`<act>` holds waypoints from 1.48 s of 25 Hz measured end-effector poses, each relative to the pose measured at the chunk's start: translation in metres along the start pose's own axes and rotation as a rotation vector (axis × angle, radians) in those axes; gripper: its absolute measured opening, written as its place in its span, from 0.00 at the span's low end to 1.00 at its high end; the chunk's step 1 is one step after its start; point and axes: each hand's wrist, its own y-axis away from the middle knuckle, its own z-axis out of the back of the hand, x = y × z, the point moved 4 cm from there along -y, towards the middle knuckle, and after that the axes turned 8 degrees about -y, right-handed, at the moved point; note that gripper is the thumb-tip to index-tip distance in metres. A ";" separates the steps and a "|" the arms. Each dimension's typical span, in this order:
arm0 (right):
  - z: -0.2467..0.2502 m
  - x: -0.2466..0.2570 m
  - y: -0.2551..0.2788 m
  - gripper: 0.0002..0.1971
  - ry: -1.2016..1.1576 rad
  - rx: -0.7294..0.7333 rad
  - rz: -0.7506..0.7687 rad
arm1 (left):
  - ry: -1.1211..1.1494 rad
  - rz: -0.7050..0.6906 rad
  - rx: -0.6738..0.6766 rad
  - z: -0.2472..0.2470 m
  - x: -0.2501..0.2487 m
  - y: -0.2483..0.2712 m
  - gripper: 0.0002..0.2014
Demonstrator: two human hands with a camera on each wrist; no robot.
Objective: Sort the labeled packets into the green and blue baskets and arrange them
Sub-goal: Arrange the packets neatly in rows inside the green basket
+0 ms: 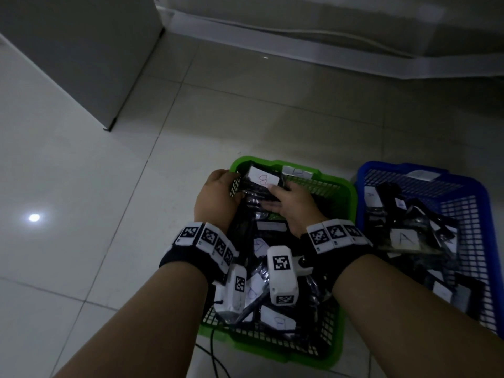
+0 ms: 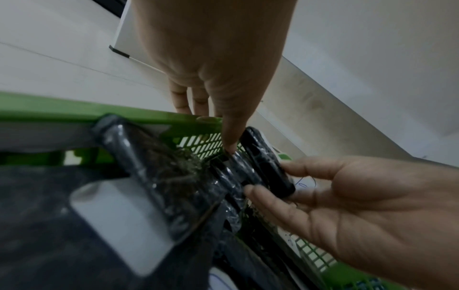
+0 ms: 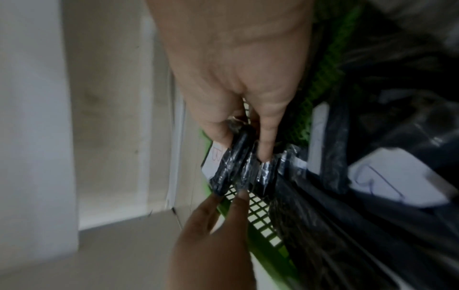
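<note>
The green basket [image 1: 351, 192] holds several black packets with white B labels [image 1: 278, 319]. Both hands work at its far left corner. My right hand [image 1: 286, 197] pinches an upright B packet [image 1: 264, 178] between thumb and finger, seen close in the right wrist view [image 3: 233, 160]. My left hand [image 1: 221, 189] reaches over the rim [image 2: 74, 113], and its straight fingers [image 2: 231, 145] press the ends of the standing packets [image 2: 268, 162]. The blue basket [image 1: 480, 192] on the right holds packets labelled A [image 1: 403, 237].
The baskets stand side by side on a pale tiled floor [image 1: 81, 186]. A grey cabinet [image 1: 95, 64] stands at the back left, with a wall base beyond. A black cable [image 1: 215, 361] runs under the green basket's near edge.
</note>
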 end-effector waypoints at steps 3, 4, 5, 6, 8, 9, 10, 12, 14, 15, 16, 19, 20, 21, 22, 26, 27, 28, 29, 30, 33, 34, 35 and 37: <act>-0.005 0.011 -0.009 0.08 0.444 -0.009 0.155 | -0.007 0.021 0.010 0.003 -0.005 -0.004 0.21; -0.007 0.013 -0.012 0.10 0.521 0.005 0.149 | -0.018 0.033 0.017 0.004 -0.006 -0.006 0.21; -0.008 0.013 -0.013 0.12 0.554 0.036 0.122 | -0.033 0.042 0.030 0.004 -0.007 -0.008 0.21; -0.006 0.012 -0.015 0.14 0.550 0.066 0.086 | -0.043 0.045 0.046 0.004 -0.007 -0.009 0.21; 0.005 0.012 -0.015 0.18 0.550 0.044 0.062 | -0.039 0.037 0.044 0.003 -0.004 -0.008 0.21; 0.012 0.012 -0.013 0.18 0.623 0.001 0.090 | -0.035 0.019 0.006 0.004 -0.002 -0.004 0.20; 0.020 0.011 -0.010 0.16 0.755 -0.014 0.133 | -0.041 -0.011 -0.050 0.007 -0.001 0.002 0.19; 0.022 0.001 0.003 0.13 1.089 0.137 0.125 | -0.092 -0.071 -0.108 0.011 0.000 0.019 0.15; 0.020 -0.017 0.017 0.24 1.315 0.373 0.026 | -0.214 -0.104 -0.017 0.009 0.000 0.040 0.14; 0.020 -0.020 0.022 0.29 1.360 0.412 0.006 | -0.305 -0.122 0.035 0.006 -0.001 0.049 0.17; 0.021 -0.022 0.022 0.29 1.371 0.413 0.042 | -0.397 -0.148 0.068 0.004 -0.002 0.057 0.21; 0.028 -0.014 0.028 0.19 1.379 0.353 0.152 | -0.567 -0.232 0.111 -0.002 -0.006 0.070 0.30; 0.032 -0.009 0.030 0.17 1.357 0.314 0.189 | -0.589 -0.248 0.118 -0.003 -0.006 0.071 0.30; 0.036 0.000 0.032 0.15 1.319 0.246 0.234 | -0.600 -0.255 0.121 -0.004 -0.007 0.071 0.29; 0.042 0.010 0.033 0.14 1.278 0.146 0.307 | -0.609 -0.258 0.121 -0.005 -0.007 0.071 0.29; 0.064 0.023 0.018 0.21 1.556 -0.093 0.431 | -0.658 -0.281 0.137 -0.011 -0.013 0.075 0.29; 0.068 0.016 0.013 0.24 1.636 -0.037 0.350 | -0.666 -0.286 0.148 -0.012 -0.015 0.075 0.29; 0.072 0.010 0.008 0.25 1.668 0.010 0.304 | -0.670 -0.291 0.155 -0.012 -0.017 0.075 0.29; 0.074 0.007 0.005 0.25 1.659 0.022 0.308 | -0.677 -0.296 0.161 -0.012 -0.018 0.074 0.28; 0.074 0.007 0.004 0.23 1.624 0.009 0.357 | -0.678 -0.300 0.170 -0.012 -0.018 0.073 0.29; 0.071 0.015 0.003 0.17 1.546 -0.063 0.491 | -0.657 -0.298 0.201 -0.014 -0.017 0.070 0.30; 0.071 0.017 0.003 0.15 1.545 -0.068 0.503 | -0.661 -0.294 0.208 -0.014 -0.016 0.069 0.31; 0.072 0.018 0.003 0.12 1.542 -0.084 0.483 | -0.663 -0.291 0.211 -0.015 -0.015 0.069 0.31; 0.077 0.019 0.004 0.11 1.514 -0.130 0.381 | -0.656 -0.279 0.210 -0.015 -0.013 0.071 0.31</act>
